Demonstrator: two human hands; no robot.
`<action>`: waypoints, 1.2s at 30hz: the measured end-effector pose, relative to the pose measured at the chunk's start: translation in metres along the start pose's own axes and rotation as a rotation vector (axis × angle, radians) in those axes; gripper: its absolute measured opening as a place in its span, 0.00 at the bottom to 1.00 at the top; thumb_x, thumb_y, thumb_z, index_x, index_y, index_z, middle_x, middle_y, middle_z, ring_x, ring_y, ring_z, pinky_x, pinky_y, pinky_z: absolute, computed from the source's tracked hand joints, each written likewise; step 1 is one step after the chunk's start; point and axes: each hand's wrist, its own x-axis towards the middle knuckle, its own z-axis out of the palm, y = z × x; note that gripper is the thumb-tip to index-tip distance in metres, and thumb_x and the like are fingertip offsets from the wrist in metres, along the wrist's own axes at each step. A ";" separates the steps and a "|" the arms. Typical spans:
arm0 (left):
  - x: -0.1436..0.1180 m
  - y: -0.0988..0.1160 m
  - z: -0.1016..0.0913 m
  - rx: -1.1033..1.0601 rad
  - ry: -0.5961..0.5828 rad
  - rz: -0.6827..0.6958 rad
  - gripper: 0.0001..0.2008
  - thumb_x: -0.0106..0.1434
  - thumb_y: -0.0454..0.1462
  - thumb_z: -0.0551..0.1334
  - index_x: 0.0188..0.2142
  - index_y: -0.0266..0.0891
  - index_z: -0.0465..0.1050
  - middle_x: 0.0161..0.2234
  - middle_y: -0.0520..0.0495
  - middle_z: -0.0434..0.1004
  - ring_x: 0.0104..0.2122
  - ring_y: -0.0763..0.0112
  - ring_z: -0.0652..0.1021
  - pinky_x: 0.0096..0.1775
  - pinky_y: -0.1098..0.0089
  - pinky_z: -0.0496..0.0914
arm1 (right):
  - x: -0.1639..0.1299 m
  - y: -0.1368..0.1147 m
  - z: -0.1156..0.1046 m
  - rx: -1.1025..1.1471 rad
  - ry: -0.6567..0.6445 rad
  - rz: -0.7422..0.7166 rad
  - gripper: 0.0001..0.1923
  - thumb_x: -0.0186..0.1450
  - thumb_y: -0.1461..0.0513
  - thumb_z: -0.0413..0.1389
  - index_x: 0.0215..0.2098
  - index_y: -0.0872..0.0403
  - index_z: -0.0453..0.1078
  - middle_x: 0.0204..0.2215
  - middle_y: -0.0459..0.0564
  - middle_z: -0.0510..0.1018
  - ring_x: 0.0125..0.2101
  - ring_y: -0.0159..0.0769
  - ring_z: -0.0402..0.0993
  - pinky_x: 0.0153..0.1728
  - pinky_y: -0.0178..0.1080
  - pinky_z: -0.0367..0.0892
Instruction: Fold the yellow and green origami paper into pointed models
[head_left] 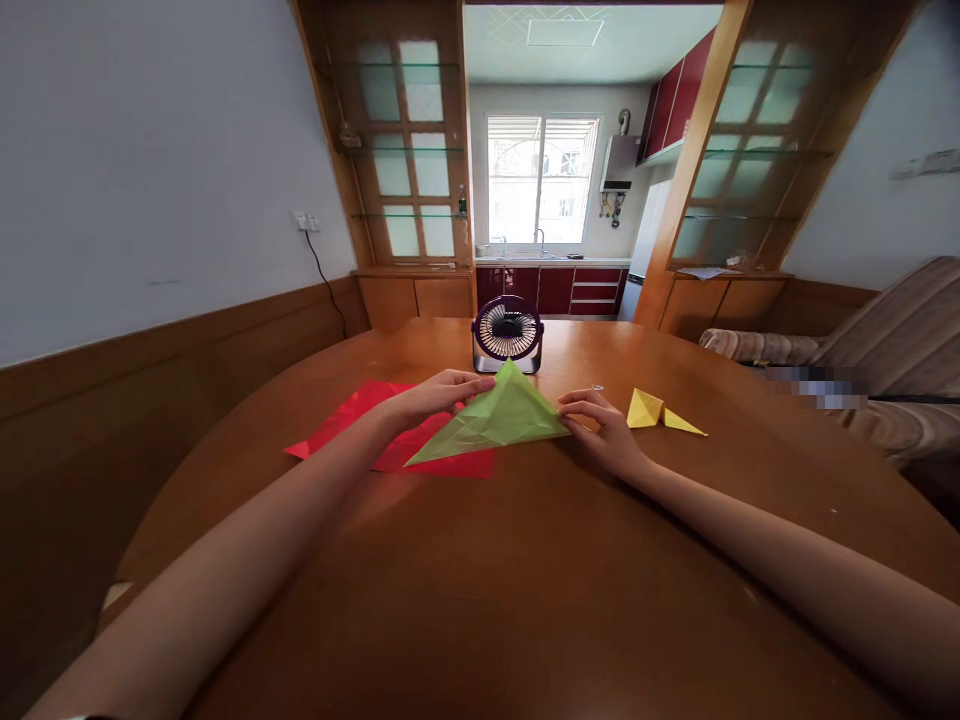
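Observation:
A sheet of green paper (501,412), folded into a triangle with creases across it, is held up between my two hands above the table. My left hand (444,393) pinches its upper left edge, thumb and fingers pressed together. At the right corner, my right hand (600,428) grips the paper between thumb and fingertips. Red paper (450,462) lies flat on the table, partly covered by my left forearm and the green sheet. To the right of my right hand rests a folded yellow paper piece (646,409) with a pointed tail.
A small dark purple desk fan (508,333) stands on the wooden table (480,590) just beyond the green paper. A striped sofa (892,330) is at the right. Behind the table are wooden shelves (409,270) and a kitchen with red cabinets (551,290).

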 end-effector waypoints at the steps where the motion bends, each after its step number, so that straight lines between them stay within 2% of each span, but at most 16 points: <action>1: 0.000 0.000 0.001 0.000 0.013 -0.008 0.25 0.59 0.57 0.59 0.35 0.37 0.75 0.28 0.51 0.69 0.28 0.74 0.67 0.31 0.73 0.59 | 0.000 -0.001 0.000 -0.016 0.019 -0.007 0.07 0.66 0.58 0.56 0.37 0.50 0.76 0.41 0.52 0.74 0.44 0.41 0.72 0.45 0.45 0.69; 8: 0.005 -0.008 -0.001 -0.030 0.116 -0.068 0.20 0.55 0.53 0.64 0.32 0.36 0.74 0.27 0.50 0.71 0.26 0.74 0.68 0.28 0.73 0.58 | -0.001 -0.005 -0.002 -0.041 0.052 -0.003 0.08 0.66 0.56 0.57 0.36 0.48 0.77 0.35 0.51 0.72 0.38 0.41 0.70 0.40 0.45 0.69; 12: 0.011 -0.019 -0.009 -0.033 0.198 -0.116 0.17 0.53 0.49 0.65 0.33 0.36 0.75 0.27 0.50 0.74 0.25 0.73 0.70 0.28 0.73 0.59 | 0.000 -0.009 -0.003 -0.012 -0.002 0.007 0.09 0.66 0.56 0.56 0.36 0.49 0.76 0.34 0.51 0.73 0.36 0.39 0.71 0.39 0.43 0.69; 16: 0.011 -0.027 -0.021 -0.030 0.216 -0.141 0.18 0.50 0.46 0.67 0.34 0.35 0.76 0.29 0.48 0.76 0.26 0.71 0.73 0.29 0.71 0.63 | 0.001 -0.010 -0.004 0.003 -0.045 -0.007 0.07 0.67 0.58 0.55 0.37 0.50 0.74 0.36 0.51 0.74 0.38 0.39 0.73 0.39 0.42 0.69; 22: 0.009 -0.035 -0.032 0.044 0.270 -0.167 0.17 0.47 0.42 0.68 0.34 0.34 0.73 0.27 0.48 0.75 0.23 0.72 0.72 0.24 0.72 0.63 | 0.002 -0.002 -0.014 0.017 -0.150 -0.039 0.07 0.66 0.62 0.54 0.35 0.51 0.74 0.37 0.51 0.76 0.39 0.38 0.74 0.41 0.44 0.70; 25: 0.006 -0.041 -0.030 0.092 0.313 -0.184 0.25 0.46 0.39 0.68 0.44 0.33 0.70 0.25 0.49 0.74 0.21 0.72 0.71 0.22 0.73 0.61 | 0.003 0.004 -0.019 0.031 -0.201 -0.007 0.07 0.66 0.62 0.54 0.35 0.51 0.75 0.38 0.51 0.77 0.40 0.38 0.75 0.44 0.45 0.70; 29: -0.007 -0.049 -0.019 0.111 0.333 -0.166 0.43 0.48 0.39 0.68 0.61 0.33 0.53 0.23 0.53 0.73 0.21 0.71 0.71 0.23 0.73 0.58 | 0.003 0.008 -0.020 0.060 -0.293 0.021 0.09 0.67 0.61 0.53 0.37 0.52 0.76 0.40 0.52 0.77 0.42 0.38 0.75 0.45 0.45 0.71; 31: -0.016 -0.053 -0.013 0.193 0.368 -0.131 0.44 0.50 0.40 0.67 0.63 0.33 0.50 0.19 0.58 0.67 0.19 0.73 0.68 0.24 0.73 0.56 | 0.003 0.008 -0.019 0.044 -0.318 0.022 0.10 0.67 0.61 0.52 0.38 0.51 0.77 0.42 0.52 0.77 0.42 0.37 0.75 0.45 0.45 0.71; 32: -0.020 -0.055 -0.011 0.237 0.378 -0.112 0.42 0.52 0.40 0.65 0.63 0.34 0.51 0.18 0.59 0.64 0.19 0.74 0.66 0.25 0.73 0.56 | 0.003 0.007 -0.018 0.026 -0.315 0.020 0.10 0.67 0.61 0.52 0.39 0.51 0.77 0.42 0.52 0.77 0.42 0.37 0.75 0.45 0.45 0.72; 34: -0.027 -0.058 -0.008 0.343 0.386 -0.082 0.35 0.54 0.42 0.63 0.60 0.36 0.60 0.17 0.60 0.61 0.20 0.73 0.65 0.26 0.72 0.55 | 0.002 0.004 -0.017 -0.017 -0.283 0.008 0.10 0.67 0.61 0.53 0.40 0.51 0.77 0.42 0.53 0.77 0.41 0.38 0.76 0.45 0.46 0.72; 36: -0.030 -0.060 -0.006 0.445 0.372 -0.069 0.24 0.55 0.44 0.61 0.51 0.38 0.71 0.19 0.56 0.63 0.22 0.71 0.67 0.27 0.72 0.56 | 0.000 -0.003 -0.017 -0.037 -0.253 -0.013 0.11 0.67 0.61 0.52 0.42 0.50 0.77 0.43 0.53 0.77 0.42 0.40 0.75 0.46 0.47 0.71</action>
